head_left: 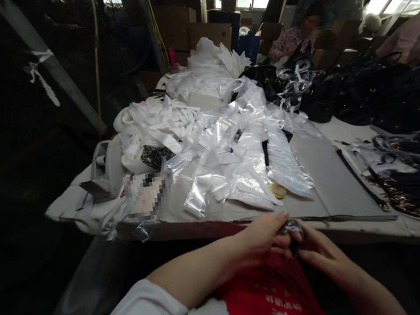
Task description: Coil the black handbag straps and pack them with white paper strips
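My left hand (265,234) and my right hand (320,249) meet in front of the table's front edge, above a red apron (268,295). Between them is a small dark thing with a shiny, clear plastic-like surface (292,226); its exact kind is hidden by the fingers. The left fingers are closed around its left side. From the right, the fingers and thumb of the other hand press on it. Just beyond the hands, a small round yellow-rimmed thing (278,190) lies on the table beside clear plastic bags (285,165).
White strips (174,123) and a grey tape dispenser (105,169) occupy the table's left side. Black straps with gold-coloured clasps (402,193) lie at right, below a heap of black bags (372,87). One person (290,36) sits at the back; another person's sleeve (407,36) shows far right.
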`<control>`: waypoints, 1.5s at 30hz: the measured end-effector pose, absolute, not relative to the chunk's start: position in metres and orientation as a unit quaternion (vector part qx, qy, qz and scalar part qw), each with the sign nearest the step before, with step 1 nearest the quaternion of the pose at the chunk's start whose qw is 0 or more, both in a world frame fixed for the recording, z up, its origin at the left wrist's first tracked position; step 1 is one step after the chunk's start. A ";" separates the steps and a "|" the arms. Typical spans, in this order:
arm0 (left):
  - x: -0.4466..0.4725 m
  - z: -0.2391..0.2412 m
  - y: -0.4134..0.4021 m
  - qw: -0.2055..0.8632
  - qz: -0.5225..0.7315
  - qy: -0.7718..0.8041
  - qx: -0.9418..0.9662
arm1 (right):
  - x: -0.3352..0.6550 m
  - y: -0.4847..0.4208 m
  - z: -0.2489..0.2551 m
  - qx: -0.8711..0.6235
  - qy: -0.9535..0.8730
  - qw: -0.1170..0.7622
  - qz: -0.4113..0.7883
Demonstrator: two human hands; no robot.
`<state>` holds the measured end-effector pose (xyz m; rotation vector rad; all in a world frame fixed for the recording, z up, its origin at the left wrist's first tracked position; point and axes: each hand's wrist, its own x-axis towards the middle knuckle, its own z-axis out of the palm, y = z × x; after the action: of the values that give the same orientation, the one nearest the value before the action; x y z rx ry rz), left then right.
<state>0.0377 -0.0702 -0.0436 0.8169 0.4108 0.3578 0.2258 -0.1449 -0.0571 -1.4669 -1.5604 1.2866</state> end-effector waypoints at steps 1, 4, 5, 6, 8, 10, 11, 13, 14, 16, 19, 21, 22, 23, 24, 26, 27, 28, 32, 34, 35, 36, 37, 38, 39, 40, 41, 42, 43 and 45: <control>0.036 -0.043 -0.065 0.905 0.169 0.199 0.337 | 0.219 -0.148 -0.063 -0.561 -0.592 0.306 0.491; 0.031 -0.038 -0.051 0.939 0.175 0.184 0.232 | 0.205 -0.151 -0.069 -0.574 -0.614 0.231 0.491; 0.030 -0.035 -0.048 0.948 0.175 0.172 0.203 | 0.201 -0.150 -0.067 -0.568 -0.620 0.204 0.501; 0.030 -0.032 -0.046 0.952 0.185 0.162 0.183 | 0.197 -0.150 -0.065 -0.561 -0.625 0.184 0.511; 0.033 -0.028 -0.044 0.939 0.245 0.158 0.181 | 0.188 -0.150 -0.057 -0.547 -0.630 0.152 0.530; 0.038 -0.030 -0.045 0.883 0.354 0.183 0.246 | 0.180 -0.155 -0.047 -0.524 -0.633 0.121 0.558; 0.040 -0.034 -0.045 0.833 0.405 0.206 0.315 | 0.179 -0.158 -0.042 -0.509 -0.629 0.110 0.577; 0.044 -0.047 -0.048 0.685 0.447 0.254 0.515 | 0.184 -0.166 -0.032 -0.483 -0.599 0.119 0.628; 0.044 -0.054 -0.050 0.595 0.432 0.262 0.625 | 0.192 -0.169 -0.028 -0.479 -0.572 0.147 0.649; 0.041 -0.066 -0.055 0.434 0.350 0.236 0.795 | 0.218 -0.170 -0.021 -0.504 -0.512 0.228 0.657; 0.035 -0.068 -0.063 0.381 0.254 0.208 0.864 | 0.257 -0.161 -0.017 -0.620 -0.505 0.301 0.520; 0.033 -0.062 -0.065 0.473 0.230 0.228 0.819 | 0.267 -0.155 -0.023 -0.664 -0.558 0.295 0.401; 0.032 -0.059 -0.065 0.549 0.218 0.236 0.772 | 0.266 -0.153 -0.029 -0.660 -0.591 0.285 0.368; 0.032 -0.056 -0.065 0.636 0.199 0.234 0.707 | 0.261 -0.153 -0.036 -0.646 -0.619 0.273 0.354; 0.032 -0.054 -0.064 0.724 0.175 0.226 0.628 | 0.253 -0.153 -0.044 -0.631 -0.639 0.262 0.354; 0.031 -0.049 -0.059 0.857 0.137 0.199 0.455 | 0.233 -0.153 -0.062 -0.623 -0.649 0.240 0.365; 0.029 -0.047 -0.056 0.897 0.133 0.182 0.380 | 0.223 -0.153 -0.070 -0.630 -0.643 0.228 0.371; 0.027 -0.044 -0.052 0.922 0.138 0.167 0.321 | 0.214 -0.152 -0.076 -0.634 -0.638 0.213 0.382; 0.020 -0.029 -0.035 0.929 0.258 0.140 0.227 | 0.189 -0.152 -0.075 -0.578 -0.647 0.135 0.478; 0.021 -0.026 -0.031 0.854 0.393 0.178 0.290 | 0.183 -0.158 -0.061 -0.528 -0.649 0.109 0.536; 0.022 -0.028 -0.030 0.790 0.452 0.213 0.356 | 0.183 -0.163 -0.052 -0.506 -0.635 0.109 0.573; 0.023 -0.032 -0.031 0.715 0.486 0.252 0.436 | 0.186 -0.168 -0.044 -0.489 -0.612 0.120 0.610; 0.024 -0.037 -0.033 0.638 0.488 0.283 0.523 | 0.193 -0.172 -0.036 -0.483 -0.582 0.147 0.638; 0.025 -0.042 -0.036 0.570 0.461 0.299 0.610 | 0.202 -0.175 -0.029 -0.487 -0.550 0.189 0.651; 0.026 -0.048 -0.040 0.516 0.418 0.296 0.687 | 0.215 -0.176 -0.023 -0.504 -0.521 0.240 0.645; 0.027 -0.052 -0.044 0.477 0.369 0.279 0.748 | 0.228 -0.174 -0.020 -0.530 -0.496 0.288 0.625; 0.027 -0.056 -0.049 0.455 0.323 0.256 0.789 | 0.242 -0.171 -0.018 -0.558 -0.478 0.322 0.597; 0.026 -0.057 -0.053 0.449 0.285 0.237 0.813 | 0.254 -0.165 -0.018 -0.584 -0.467 0.334 0.573; 0.025 -0.057 -0.056 0.462 0.253 0.225 0.820 | 0.263 -0.158 -0.019 -0.604 -0.464 0.325 0.560; 0.023 -0.053 -0.058 0.538 0.216 0.217 0.785 | 0.273 -0.145 -0.026 -0.612 -0.483 0.267 0.566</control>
<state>0.0234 -0.0577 -0.0531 1.8686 0.5174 0.5146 0.2732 -0.1450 -0.0259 -1.6519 -1.3034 1.5284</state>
